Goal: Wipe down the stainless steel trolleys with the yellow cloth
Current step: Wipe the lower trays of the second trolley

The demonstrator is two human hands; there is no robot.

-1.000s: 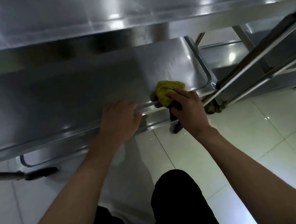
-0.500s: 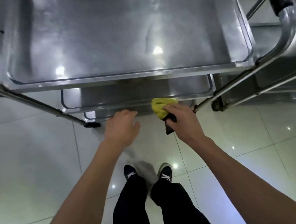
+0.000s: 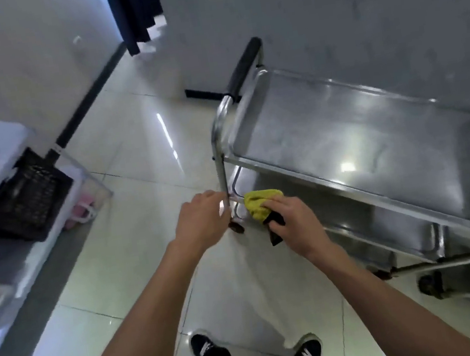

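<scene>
From the head view, the trolley (image 3: 374, 138) stands to the right on the tiled floor (image 3: 138, 149). It is shiny steel with a dished top shelf that reflects the ceiling lights, a curved tube frame and a black-sleeved handle (image 3: 244, 66) at its far end. A lower shelf shows beneath the top one, and a small dark castor (image 3: 236, 227) sits under the near corner leg. The cloth (image 3: 260, 204) is yellow and bunched, with a dark piece hanging below it; it lies against the lower shelf's edge, just beside the corner leg.

The right hand (image 3: 292, 224) reaches forward with its back to the camera and grips the cloth, its fingers (image 3: 274, 202) curled over the yellow bundle. The left hand (image 3: 200, 222) is held out at the corner leg, wrist bent, knuckles up. Its fingers curl down beside the leg, but I cannot tell whether they hold it, as the fingertips are hidden. Both forearms are bare. Two dark shoes (image 3: 202, 347) show at the bottom. At left stands a black crate (image 3: 26, 199).
</scene>
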